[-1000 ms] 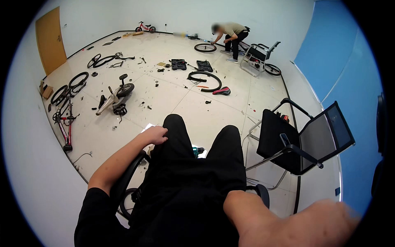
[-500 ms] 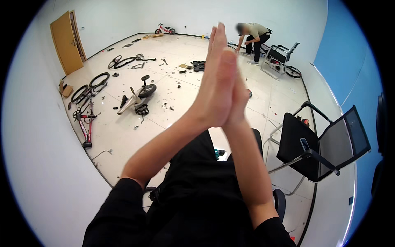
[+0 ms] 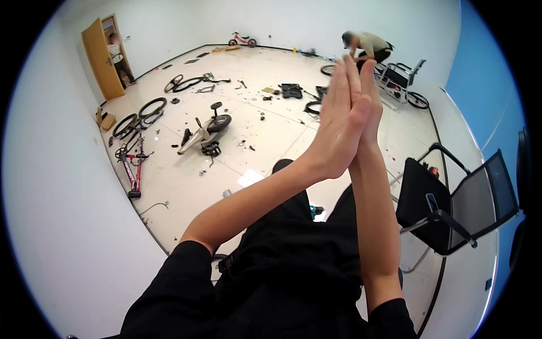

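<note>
My left hand [image 3: 336,133] and my right hand [image 3: 371,116] are raised in front of me with palms pressed together. The fingers are stretched upward, and neither hand holds anything. Part of the right hand is hidden behind the left. Below them, between my black-clad legs, a teal power drill [image 3: 316,211] shows in part. Beyond my hands on the left lies a pale small bike frame [image 3: 197,138] with a black wheel [image 3: 219,123] attached.
A black mesh chair [image 3: 420,195] with a phone [image 3: 432,201] on its seat stands at my right. Bike wheels [image 3: 125,125], a red-black frame [image 3: 135,169] and tool cases [image 3: 292,91] lie about the floor. One person [image 3: 370,45] bends at the back right; another [image 3: 117,56] stands in the doorway.
The view has swung left, so the room sits farther right in it. My pressed hands have moved right and tilted slightly. A person has come into sight at the door.
</note>
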{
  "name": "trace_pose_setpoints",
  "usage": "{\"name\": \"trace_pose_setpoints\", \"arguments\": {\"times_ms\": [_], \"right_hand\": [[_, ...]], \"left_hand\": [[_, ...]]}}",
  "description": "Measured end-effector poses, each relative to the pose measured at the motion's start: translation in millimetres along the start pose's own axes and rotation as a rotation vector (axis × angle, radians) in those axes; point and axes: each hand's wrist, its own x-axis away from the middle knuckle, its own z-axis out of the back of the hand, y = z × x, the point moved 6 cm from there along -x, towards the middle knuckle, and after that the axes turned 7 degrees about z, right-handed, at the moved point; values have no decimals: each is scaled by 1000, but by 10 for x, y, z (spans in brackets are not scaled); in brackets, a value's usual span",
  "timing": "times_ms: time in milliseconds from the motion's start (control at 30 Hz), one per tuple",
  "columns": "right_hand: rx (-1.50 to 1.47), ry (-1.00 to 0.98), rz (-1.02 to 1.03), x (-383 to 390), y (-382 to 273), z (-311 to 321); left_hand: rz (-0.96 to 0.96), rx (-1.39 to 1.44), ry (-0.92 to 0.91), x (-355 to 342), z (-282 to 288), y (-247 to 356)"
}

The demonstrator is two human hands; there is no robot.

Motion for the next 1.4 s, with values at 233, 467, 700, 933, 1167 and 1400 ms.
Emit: {"name": "trace_pose_setpoints", "arguments": {"times_ms": [233,467,700,933,1167,1400], "right_hand": [[67,-102,2,172,212,-337],[12,-43,-63,249,282,-271],[-97,-26,-192,182,211,-322],[16,-99,52,520,263,-623],[-215,19,-30,404,212,-498],[-188,0,-86,373,368,-438]], "left_hand": [[227,21,-46,-105,359,-305],[289,317,-1,-105,359,-296],[236,-191,-39,77,287,18],[41,-247,-1,46,617,-122],[180,-289,-199,131,466,133],[193,-336,-203,273,445,-98]]}}
